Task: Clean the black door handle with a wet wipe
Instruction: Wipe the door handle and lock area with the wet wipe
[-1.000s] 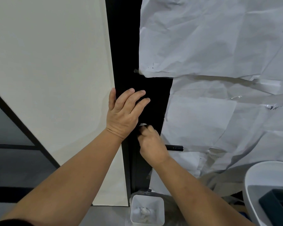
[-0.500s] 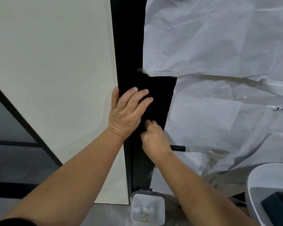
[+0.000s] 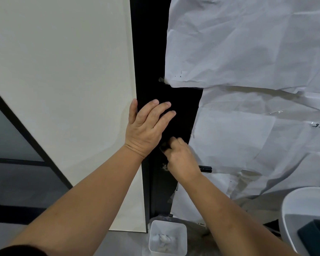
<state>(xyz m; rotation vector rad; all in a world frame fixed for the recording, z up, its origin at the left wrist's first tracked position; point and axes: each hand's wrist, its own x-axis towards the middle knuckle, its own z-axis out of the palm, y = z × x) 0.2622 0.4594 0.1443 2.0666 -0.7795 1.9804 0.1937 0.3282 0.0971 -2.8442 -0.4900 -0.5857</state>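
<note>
Door handle (image 3: pixel 205 168): black, only right tip visible, poking out from behind right hand, against black door strip (image 3: pixel 150 52) between cream panel (image 3: pixel 63 71) left and crumpled white paper (image 3: pixel 248 43) right. White basin (image 3: pixel 292 206) near right corner. Small white tub (image 3: pixel 167 237) on floor below handle, pale scraps inside. Left hand (image 3: pixel 146 128) flat, fingers spread, pressed on door strip. Right hand (image 3: pixel 181 159) curled closed over handle; wipe hidden, cannot tell whether held.
</note>
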